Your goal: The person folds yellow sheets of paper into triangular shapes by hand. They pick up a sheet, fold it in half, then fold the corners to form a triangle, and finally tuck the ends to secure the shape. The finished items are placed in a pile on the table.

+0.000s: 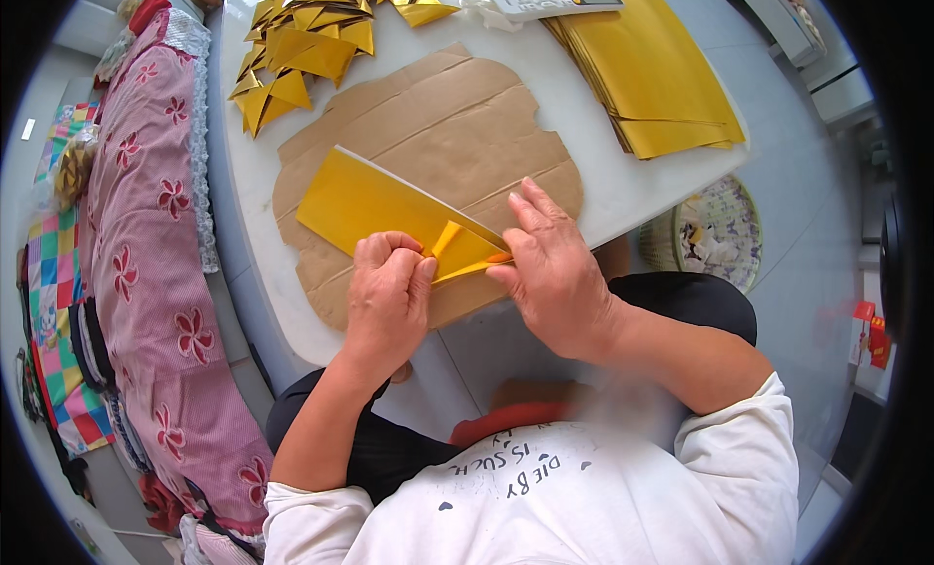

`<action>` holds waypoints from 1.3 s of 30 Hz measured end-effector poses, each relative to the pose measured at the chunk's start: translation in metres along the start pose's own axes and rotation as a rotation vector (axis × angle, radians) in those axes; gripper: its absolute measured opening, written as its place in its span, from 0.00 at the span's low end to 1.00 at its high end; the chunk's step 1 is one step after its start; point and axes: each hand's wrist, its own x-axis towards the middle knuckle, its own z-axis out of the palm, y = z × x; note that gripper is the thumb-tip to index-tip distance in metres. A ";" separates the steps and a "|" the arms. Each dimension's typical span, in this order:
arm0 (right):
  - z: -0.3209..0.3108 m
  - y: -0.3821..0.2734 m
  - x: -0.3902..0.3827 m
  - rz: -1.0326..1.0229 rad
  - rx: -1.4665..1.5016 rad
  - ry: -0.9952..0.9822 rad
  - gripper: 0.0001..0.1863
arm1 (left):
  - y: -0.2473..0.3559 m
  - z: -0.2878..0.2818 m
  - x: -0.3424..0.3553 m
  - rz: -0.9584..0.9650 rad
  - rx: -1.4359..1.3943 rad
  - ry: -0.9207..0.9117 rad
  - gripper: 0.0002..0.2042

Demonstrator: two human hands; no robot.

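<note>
A long strip of gold paper lies slantwise over a brown cardboard sheet, its near right end folded over into a pointed flap. My left hand pinches the lower edge of the fold between thumb and fingertips. At the pointed right end, my right hand grips the paper between thumb and index finger, its other fingers stretched up and away. Part of the fold is hidden behind my left fingertips.
Folded gold paper pieces are heaped at the far left of the white table. A stack of gold sheets lies far right, with a white remote-like handset at its top. A patterned wastebasket stands right of the table, a pink-covered bed left.
</note>
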 end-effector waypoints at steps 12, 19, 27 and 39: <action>0.023 -0.020 -0.016 -0.290 -0.146 -0.157 0.26 | -0.002 0.002 0.004 0.019 0.091 -0.004 0.07; 0.026 -0.022 -0.018 -0.266 -0.148 -0.169 0.23 | 0.000 0.002 0.005 0.003 0.122 -0.004 0.07; 0.029 -0.019 -0.016 -0.242 -0.111 -0.155 0.23 | 0.000 0.005 0.007 -0.025 0.141 0.016 0.07; 0.038 -0.015 -0.019 -0.257 -0.172 -0.161 0.33 | 0.001 0.005 0.009 -0.014 0.179 0.019 0.07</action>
